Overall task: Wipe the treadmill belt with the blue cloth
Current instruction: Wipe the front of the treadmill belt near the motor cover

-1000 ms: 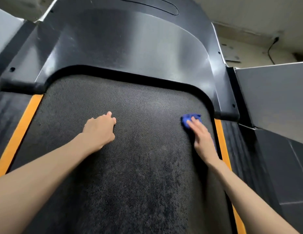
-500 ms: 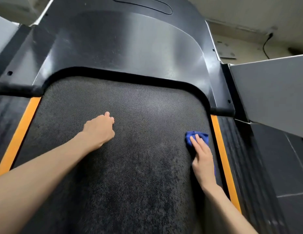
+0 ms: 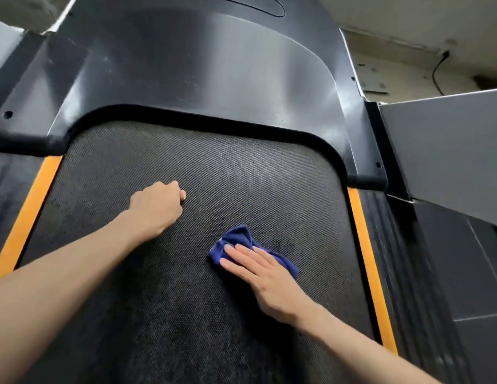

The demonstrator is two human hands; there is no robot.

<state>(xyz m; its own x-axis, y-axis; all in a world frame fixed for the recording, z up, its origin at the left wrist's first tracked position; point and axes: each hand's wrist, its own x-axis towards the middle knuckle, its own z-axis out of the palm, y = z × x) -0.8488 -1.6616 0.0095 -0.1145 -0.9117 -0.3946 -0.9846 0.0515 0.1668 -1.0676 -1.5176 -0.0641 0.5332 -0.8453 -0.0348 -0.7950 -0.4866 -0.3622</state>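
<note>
Below the motor cover (image 3: 200,79), the blue cloth (image 3: 236,239) is pressed onto the belt (image 3: 241,176) by the right hand (image 3: 265,278), fingers straight. The left hand (image 3: 156,206) is braced nearer the cover, curled on nothing. Wiping is judged under way; mottled belt farther from the cover is left.

The treadmill belt (image 3: 241,176) is black with a fine dotted weave, lying flat, with dull smudges toward its near end. The blue cloth (image 3: 239,236) sits crumpled on it, right of centre, pinned under the straight fingers of the right hand (image 3: 269,281).
</note>
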